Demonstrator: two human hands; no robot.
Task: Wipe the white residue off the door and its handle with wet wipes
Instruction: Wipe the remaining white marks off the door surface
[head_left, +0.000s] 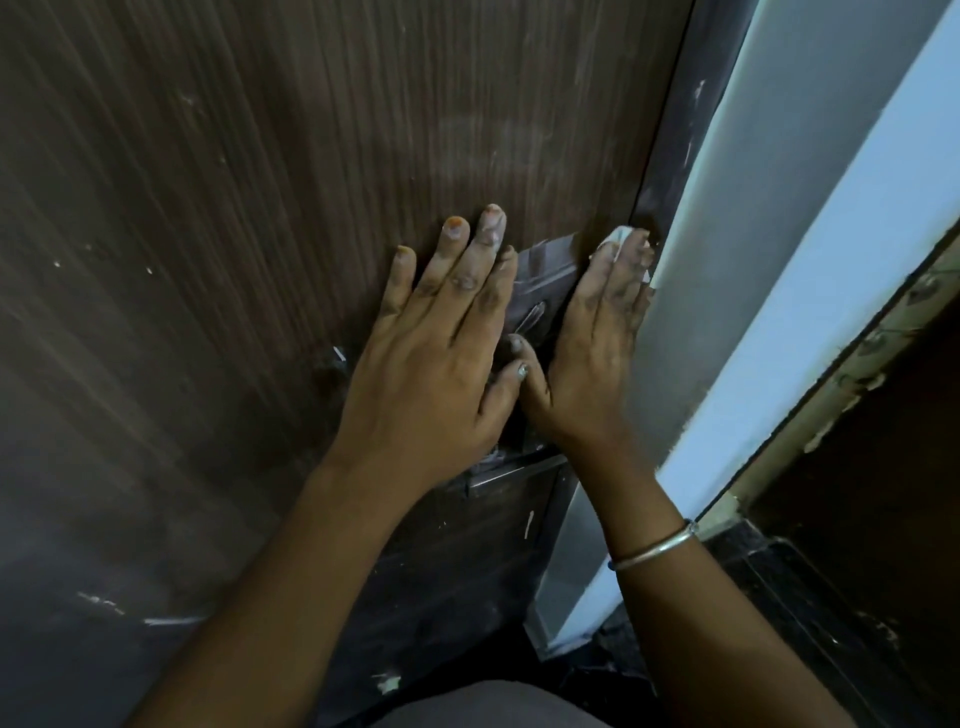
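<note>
Landmark for this report: the handle (543, 280) on the dark wood-grain door (234, 208), near its right edge.

My left hand (441, 353) lies flat on the door just left of the handle. Its fingers are straight and spread, hold nothing, and the tips carry whitish dust.

My right hand (592, 353) lies just right of the handle, at the door's edge. Its fingers are straight and close together and press the wet wipe (618, 241) against the surface. The wipe shows white beyond my fingertips, above and right of the handle.

The thumbs of both hands meet below the handle plate.

White residue (156, 621) remains in streaks far below and left of the handle, and a faint smear sits above it.

A metal bangle (654, 545) sits on my right wrist. A pale wall (779, 260) stands right of the handle.
</note>
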